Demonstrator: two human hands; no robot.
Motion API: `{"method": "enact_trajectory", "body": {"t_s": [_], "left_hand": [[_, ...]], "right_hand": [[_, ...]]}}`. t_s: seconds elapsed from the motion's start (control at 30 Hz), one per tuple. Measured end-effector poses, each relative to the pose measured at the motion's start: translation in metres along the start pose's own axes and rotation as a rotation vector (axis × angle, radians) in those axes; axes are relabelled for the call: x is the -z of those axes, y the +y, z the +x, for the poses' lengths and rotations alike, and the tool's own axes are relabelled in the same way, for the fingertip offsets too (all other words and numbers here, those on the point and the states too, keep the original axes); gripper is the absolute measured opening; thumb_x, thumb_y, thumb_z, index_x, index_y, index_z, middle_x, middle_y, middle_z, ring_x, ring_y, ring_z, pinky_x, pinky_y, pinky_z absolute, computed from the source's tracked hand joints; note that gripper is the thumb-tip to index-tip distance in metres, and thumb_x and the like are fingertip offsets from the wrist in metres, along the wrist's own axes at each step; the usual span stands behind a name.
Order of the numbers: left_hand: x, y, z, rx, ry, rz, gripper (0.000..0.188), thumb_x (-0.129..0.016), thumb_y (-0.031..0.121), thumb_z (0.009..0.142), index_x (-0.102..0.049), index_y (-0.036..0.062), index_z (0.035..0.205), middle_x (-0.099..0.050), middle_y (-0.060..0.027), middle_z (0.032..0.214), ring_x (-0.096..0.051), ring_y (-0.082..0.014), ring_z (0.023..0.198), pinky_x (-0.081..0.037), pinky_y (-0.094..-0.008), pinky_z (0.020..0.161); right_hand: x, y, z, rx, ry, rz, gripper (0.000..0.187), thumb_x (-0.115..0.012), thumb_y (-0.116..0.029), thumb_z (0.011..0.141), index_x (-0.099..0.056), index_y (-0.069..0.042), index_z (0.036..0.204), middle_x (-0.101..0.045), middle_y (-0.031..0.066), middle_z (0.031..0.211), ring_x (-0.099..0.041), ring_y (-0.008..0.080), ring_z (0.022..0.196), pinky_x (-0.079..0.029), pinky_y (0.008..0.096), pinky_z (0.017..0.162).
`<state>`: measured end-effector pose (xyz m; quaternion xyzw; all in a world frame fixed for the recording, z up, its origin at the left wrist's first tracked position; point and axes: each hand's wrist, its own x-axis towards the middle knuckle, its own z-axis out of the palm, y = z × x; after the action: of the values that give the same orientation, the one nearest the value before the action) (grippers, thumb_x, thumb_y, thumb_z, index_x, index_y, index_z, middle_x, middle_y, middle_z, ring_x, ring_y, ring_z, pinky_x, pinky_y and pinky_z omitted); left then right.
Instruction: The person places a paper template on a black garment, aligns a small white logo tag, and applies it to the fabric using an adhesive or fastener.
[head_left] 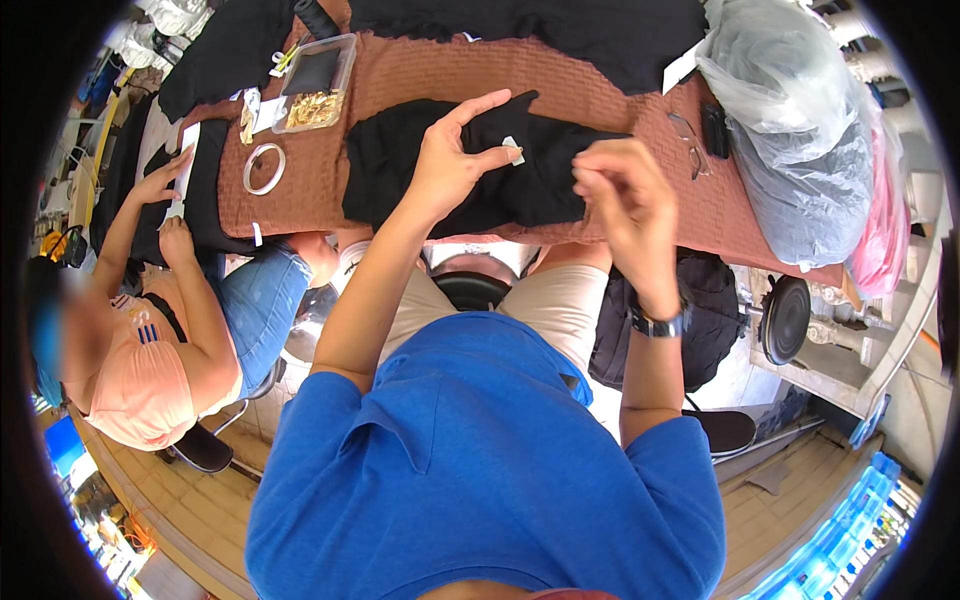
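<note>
A brown cloth (420, 75) covers the long table in front of me, and a big bag of clear plastic (800, 130) sits bulging at its right end. Beside me on my left, a person in a peach top (140, 370) works at a white strip with both hands. On the middle of the cloth lies the black garment (440, 170), spread flat under my hands. My left hand (450, 165) rests on it, forefinger stretched out straight, thumb and another finger pinching a small white tag (513, 150) against the fabric. My right hand (620, 200) hovers just beside it at the garment's right edge, fingers curled inward (whether they grip anything, I cannot tell). Farther left sit a clear tray (320, 85) of small golden pieces and a metal ring (264, 168).
</note>
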<state>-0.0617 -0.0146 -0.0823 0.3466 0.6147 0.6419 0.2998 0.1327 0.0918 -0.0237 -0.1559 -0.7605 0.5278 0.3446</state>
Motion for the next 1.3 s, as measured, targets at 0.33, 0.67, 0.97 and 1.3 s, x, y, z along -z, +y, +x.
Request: {"method": "enact_trajectory", "body": {"t_s": [0.33,0.67,0.97,1.3], "left_hand": [[0.002,0.033,-0.010,0.042,-0.024,-0.165,0.065,-0.084,0.002,0.080,-0.061,0.0092,0.141,-0.042,0.0173,0.063,-0.024,0.0042,0.051,-0.020,-0.0176,0.048],[0.003,0.033,-0.009,0.040,-0.038,-0.216,0.067,-0.085,0.004,0.080,-0.060,0.0104,0.143,-0.037,0.0182,0.059,-0.024,0.0046,0.048,-0.017,-0.0189,0.047],[0.004,0.042,-0.012,0.058,-0.018,-0.163,0.065,-0.082,-0.004,0.079,-0.059,0.0017,0.140,-0.067,-0.0069,0.126,-0.066,-0.0064,0.097,-0.054,-0.0215,0.088],[0.002,0.042,-0.012,0.061,-0.029,-0.173,0.065,-0.082,-0.003,0.080,-0.059,0.0042,0.141,-0.058,0.0011,0.101,-0.052,-0.0037,0.080,-0.043,-0.0212,0.075]], "right_hand": [[-0.030,0.035,0.019,0.160,0.051,-0.272,0.014,-0.074,0.001,0.088,-0.078,-0.004,0.100,-0.056,0.0032,0.084,-0.054,0.0135,0.075,-0.046,0.0273,0.068],[-0.027,0.030,0.020,0.130,0.010,-0.259,0.016,-0.074,0.002,0.088,-0.079,-0.004,0.102,-0.057,0.0031,0.082,-0.056,0.0143,0.076,-0.047,0.0278,0.068],[-0.028,0.031,0.020,0.143,0.010,-0.245,0.017,-0.072,0.002,0.087,-0.079,-0.004,0.101,-0.053,0.0053,0.082,-0.052,0.0167,0.071,-0.044,0.0298,0.062],[-0.025,0.030,0.020,0.145,-0.001,-0.249,0.017,-0.072,0.002,0.088,-0.078,-0.005,0.102,-0.052,0.0047,0.081,-0.051,0.0162,0.071,-0.043,0.0294,0.061]]}}
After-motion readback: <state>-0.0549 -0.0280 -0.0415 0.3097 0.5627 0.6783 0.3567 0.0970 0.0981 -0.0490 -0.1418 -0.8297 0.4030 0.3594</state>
